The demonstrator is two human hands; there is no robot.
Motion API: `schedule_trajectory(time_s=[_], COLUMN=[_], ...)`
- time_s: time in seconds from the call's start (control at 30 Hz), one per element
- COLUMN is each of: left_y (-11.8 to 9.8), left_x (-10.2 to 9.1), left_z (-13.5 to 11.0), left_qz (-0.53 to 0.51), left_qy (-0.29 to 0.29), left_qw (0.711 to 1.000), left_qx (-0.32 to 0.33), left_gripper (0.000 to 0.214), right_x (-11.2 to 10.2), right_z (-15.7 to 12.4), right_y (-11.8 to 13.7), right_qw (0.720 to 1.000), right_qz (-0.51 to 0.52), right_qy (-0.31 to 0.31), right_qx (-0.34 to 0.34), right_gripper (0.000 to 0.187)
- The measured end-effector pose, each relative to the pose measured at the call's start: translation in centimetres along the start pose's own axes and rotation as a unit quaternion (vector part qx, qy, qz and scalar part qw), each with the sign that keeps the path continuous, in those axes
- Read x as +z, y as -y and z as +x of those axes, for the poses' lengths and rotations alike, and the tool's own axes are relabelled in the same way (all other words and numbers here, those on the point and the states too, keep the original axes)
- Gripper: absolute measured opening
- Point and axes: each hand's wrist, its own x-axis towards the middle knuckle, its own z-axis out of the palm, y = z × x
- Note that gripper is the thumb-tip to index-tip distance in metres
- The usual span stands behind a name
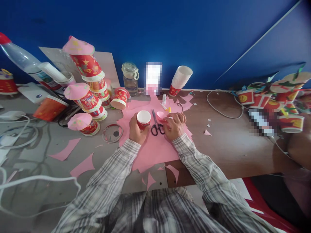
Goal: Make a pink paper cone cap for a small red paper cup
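Observation:
My left hand (137, 130) is wrapped round a red paper cup (143, 120), whose white round end faces up. With bent fingers, my right hand (175, 125) grips a curled piece of pink paper (161, 116); part of it is hidden under the fingers. Between the two hands lie scissors (154, 129) with dark handles, blades pointing away from me. Under everything is a large sheet of pink paper (155, 150) with ragged cut edges. A small white tube (164, 98) and a yellow cap (169, 110) lie just beyond my right hand.
Red paper-cup towers with pink paper roofs (79, 121) stand at left, near a lidded glass jug (130, 79). A cup stack (181, 79) leans by the blue wall. Tape roll (112, 133), paper scraps (84, 165) and cables (36, 178) lie about. Decorated cups (291, 123) crowd the right.

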Motion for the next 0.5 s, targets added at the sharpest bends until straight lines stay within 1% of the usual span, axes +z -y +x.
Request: schedule_trajectory(time_s=[0.07,0.13,0.17,0.23,0.33,0.4,0.5], left_y=[0.1,0.1,0.2,0.3,0.3,0.4,0.4], left_x=[0.0,0.1,0.2,0.2,0.2,0.2,0.2], left_z=[0.0,0.0,0.0,-0.1,-0.1,-0.1,-0.1], left_qz=[-0.002,-0.001,-0.001,-0.003,-0.003,0.0,-0.013], left_qy=[-0.001,-0.006,-0.008,-0.005,-0.003,-0.008,-0.005], left_qw=[1.0,1.0,1.0,1.0,1.0,1.0,1.0], left_qx=[-0.008,-0.015,-0.017,-0.015,-0.001,0.005,0.003], left_gripper=[0.066,0.067,0.067,0.067,0.066,0.065,0.065], right_x=[-0.4,-0.7,-0.7,-0.4,0.5,1.0,1.4], right_z=[-0.2,-0.4,-0.5,-0.8,-1.3,-1.6,-1.8], right_y=[0.1,0.2,0.4,0.8,1.6,2.0,2.3], right_qw=[0.999,0.998,0.997,0.993,0.988,0.988,0.991], right_qz=[0.027,0.061,0.079,0.109,0.124,0.118,0.095], right_qy=[-0.023,-0.027,-0.017,0.026,0.082,0.092,0.094], right_qx=[-0.004,-0.01,-0.017,-0.034,-0.043,-0.038,-0.023], right_gripper=[0.025,0.029,0.031,0.032,0.024,0.02,0.021])
